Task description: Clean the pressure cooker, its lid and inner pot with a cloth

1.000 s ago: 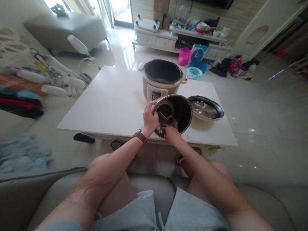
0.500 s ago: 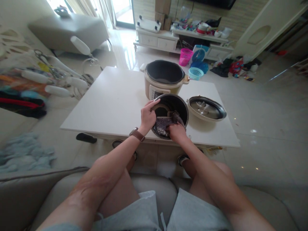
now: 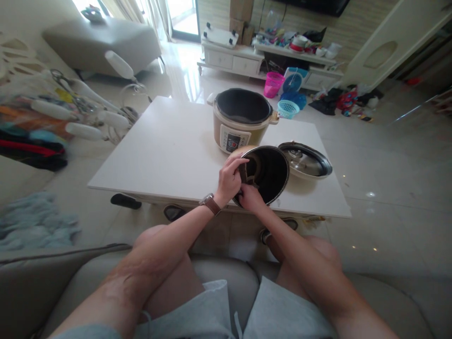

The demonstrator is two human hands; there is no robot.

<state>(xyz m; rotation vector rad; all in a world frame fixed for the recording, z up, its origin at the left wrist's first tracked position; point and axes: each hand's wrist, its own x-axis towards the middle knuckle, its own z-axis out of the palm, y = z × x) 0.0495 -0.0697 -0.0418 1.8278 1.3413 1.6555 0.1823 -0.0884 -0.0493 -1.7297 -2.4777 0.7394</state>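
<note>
- Tilted further since the earlier frame: pot (image 3: 270,172), mouth toward the camera, frame centre.
- Left hand (image 3: 229,179) curled over its rim, gripping.
- Right hand (image 3: 249,197) closed on cloth (image 3: 244,174) at the lower rim.

head view, looking down (close), forward

A white table (image 3: 169,150). On top, a tan cooker (image 3: 242,120) and a shiny lid (image 3: 306,160), close together. Near the front edge, a tipped dark pot (image 3: 266,172).
</note>
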